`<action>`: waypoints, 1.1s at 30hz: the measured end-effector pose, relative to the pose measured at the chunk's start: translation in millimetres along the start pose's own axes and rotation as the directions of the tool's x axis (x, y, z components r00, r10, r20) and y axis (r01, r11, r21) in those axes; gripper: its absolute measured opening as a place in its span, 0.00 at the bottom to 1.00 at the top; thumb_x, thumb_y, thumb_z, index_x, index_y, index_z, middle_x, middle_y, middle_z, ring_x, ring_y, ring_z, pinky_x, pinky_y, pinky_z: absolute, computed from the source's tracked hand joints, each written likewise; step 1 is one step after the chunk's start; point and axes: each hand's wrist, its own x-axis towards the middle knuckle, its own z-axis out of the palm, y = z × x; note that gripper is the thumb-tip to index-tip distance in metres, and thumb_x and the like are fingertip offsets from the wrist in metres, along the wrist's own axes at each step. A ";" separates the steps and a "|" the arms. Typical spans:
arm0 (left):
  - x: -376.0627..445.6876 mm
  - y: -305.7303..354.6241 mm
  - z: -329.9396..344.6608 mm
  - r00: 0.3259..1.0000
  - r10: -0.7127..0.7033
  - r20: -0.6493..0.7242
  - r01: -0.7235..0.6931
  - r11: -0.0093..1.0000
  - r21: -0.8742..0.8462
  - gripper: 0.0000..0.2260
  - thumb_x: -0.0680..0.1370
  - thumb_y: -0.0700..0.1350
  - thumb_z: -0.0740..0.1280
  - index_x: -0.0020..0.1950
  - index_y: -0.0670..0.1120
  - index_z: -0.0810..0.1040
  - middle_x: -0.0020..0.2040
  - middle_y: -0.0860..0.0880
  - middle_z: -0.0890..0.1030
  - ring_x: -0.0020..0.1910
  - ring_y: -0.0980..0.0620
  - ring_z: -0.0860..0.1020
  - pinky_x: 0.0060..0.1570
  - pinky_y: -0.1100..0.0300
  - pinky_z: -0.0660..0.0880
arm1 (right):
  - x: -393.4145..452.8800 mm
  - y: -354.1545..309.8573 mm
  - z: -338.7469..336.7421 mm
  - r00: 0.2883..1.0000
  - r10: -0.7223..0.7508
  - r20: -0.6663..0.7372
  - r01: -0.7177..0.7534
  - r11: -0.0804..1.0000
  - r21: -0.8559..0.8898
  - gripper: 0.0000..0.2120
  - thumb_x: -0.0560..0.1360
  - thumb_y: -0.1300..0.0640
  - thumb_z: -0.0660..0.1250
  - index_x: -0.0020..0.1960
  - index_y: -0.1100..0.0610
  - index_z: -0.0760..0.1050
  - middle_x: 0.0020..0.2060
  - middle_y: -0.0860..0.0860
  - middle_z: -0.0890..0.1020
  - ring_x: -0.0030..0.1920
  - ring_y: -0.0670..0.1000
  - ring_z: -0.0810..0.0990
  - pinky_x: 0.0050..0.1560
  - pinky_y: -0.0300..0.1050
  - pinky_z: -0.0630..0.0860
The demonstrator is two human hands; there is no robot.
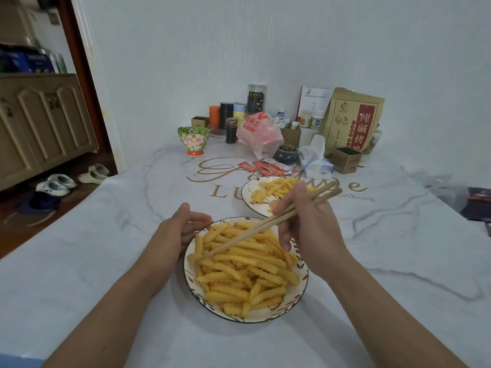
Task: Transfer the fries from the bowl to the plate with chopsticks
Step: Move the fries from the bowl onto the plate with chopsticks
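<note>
Chopsticks (265, 227) in the right hand (305, 229) probed fries (244, 266) in the bowl (297, 298) at lower centre; left hand (180, 229) held its rim. Pinching one fry mid-length would best reach the plate (248, 192).

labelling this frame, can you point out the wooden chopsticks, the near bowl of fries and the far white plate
wooden chopsticks (255, 229), head view, mid-shaft over the fries
near bowl of crinkle fries (265, 313), head view, bare front rim
far white plate (248, 188), head view, bare left rim
</note>
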 end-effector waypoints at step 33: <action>-0.6 0.0 0.2 1.000 0.003 0.020 -0.003 1.000 -0.001 0.27 0.87 0.60 0.50 0.56 0.48 0.85 0.54 0.52 0.88 0.55 0.51 0.86 0.63 0.47 0.78 | 34.4 15.8 -65.6 0.834 -0.109 -0.541 0.022 0.986 -0.165 0.26 0.86 0.46 0.56 0.38 0.60 0.79 0.24 0.49 0.73 0.26 0.46 0.69 0.27 0.40 0.65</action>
